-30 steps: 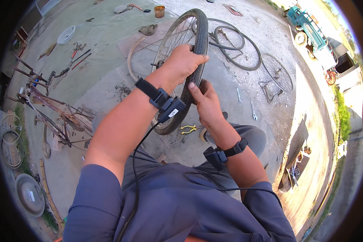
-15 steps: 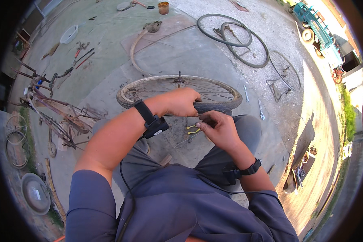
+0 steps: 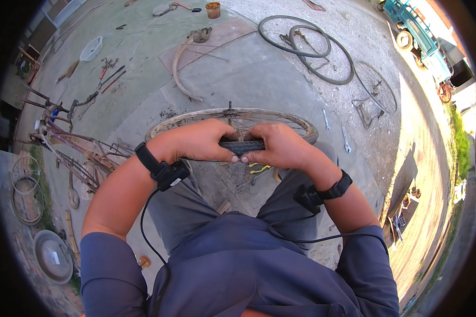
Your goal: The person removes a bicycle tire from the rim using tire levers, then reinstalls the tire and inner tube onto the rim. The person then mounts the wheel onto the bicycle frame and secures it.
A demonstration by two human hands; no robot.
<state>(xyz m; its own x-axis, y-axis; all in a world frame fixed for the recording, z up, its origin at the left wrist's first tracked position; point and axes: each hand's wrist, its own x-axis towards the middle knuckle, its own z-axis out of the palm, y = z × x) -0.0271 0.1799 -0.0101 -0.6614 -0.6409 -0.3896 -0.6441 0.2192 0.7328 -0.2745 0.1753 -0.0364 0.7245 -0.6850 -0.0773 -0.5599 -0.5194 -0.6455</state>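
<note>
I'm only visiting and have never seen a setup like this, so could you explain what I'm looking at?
There is no robot here: these are a person's own bare hands. The view comes from the left of two cameras worn on the head, looking down; its wide lens bends straight edges. Straps with small dark boxes sit on both wrists. The left grip and right grip, meaning the hands, both hold the near edge of a spoked wheel. On the ground, yellow pliers show just below the wheel, two wrenches lie to the right, and dark rings farther off. A bike frame is at the left.
</note>
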